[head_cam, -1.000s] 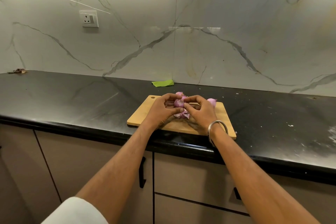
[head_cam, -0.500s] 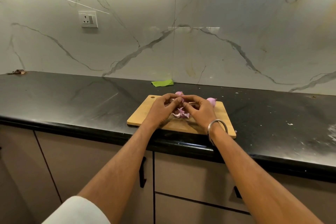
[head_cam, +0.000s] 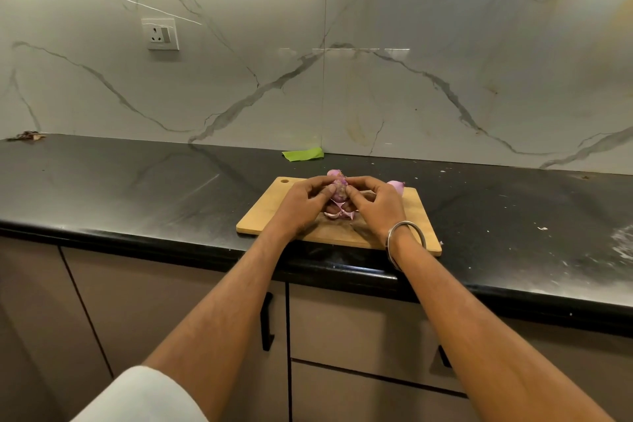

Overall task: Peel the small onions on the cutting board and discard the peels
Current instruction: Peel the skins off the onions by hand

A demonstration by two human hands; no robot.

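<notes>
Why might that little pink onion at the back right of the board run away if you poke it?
The onion looks rounded and smooth, so it would probably roll. It looks small, so likely light. Its skin looks shiny, so it may slip on the cutting board.

The left hand [head_cam: 301,204] and right hand [head_cam: 375,204] cover most of the onion [head_cam: 338,189] pinched between them, so how much skin it keeps cannot be told. Behind that onion, another onion [head_cam: 333,173] shows only its top. The peels [head_cam: 337,214] below it are partly hidden by the fingers. The cutting board [head_cam: 270,216] is covered in its middle. Far left of the board, a brown scrap [head_cam: 25,136] is too small to identify.
</notes>
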